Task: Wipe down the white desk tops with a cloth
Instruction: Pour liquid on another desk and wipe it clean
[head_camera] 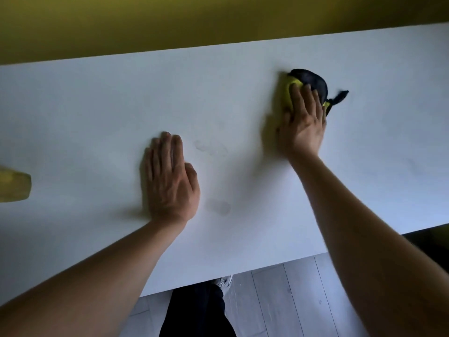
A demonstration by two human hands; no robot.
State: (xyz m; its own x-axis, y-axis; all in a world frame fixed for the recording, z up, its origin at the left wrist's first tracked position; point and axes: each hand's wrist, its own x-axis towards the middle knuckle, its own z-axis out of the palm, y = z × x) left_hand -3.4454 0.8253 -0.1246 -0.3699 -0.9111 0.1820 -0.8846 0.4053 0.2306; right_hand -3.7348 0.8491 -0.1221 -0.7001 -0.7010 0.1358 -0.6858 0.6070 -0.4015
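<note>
Two hands are resting on the white desk top (97,113): your left hand (170,178) is lying flat, your right hand (303,117) pressing straight fingers on the cloth (308,81).

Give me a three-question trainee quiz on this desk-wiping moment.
1. True or false: the left hand holds the cloth.
2. Which colours show on the cloth? A) yellow and dark B) red and white C) plain grey
3. Fill in: faint smudges lie on the desk just to the ____ of the left hand.

Key: 1 false, the right hand presses on it, fingers straight, while the left lies flat on the desk; 2 A; 3 right.
</note>
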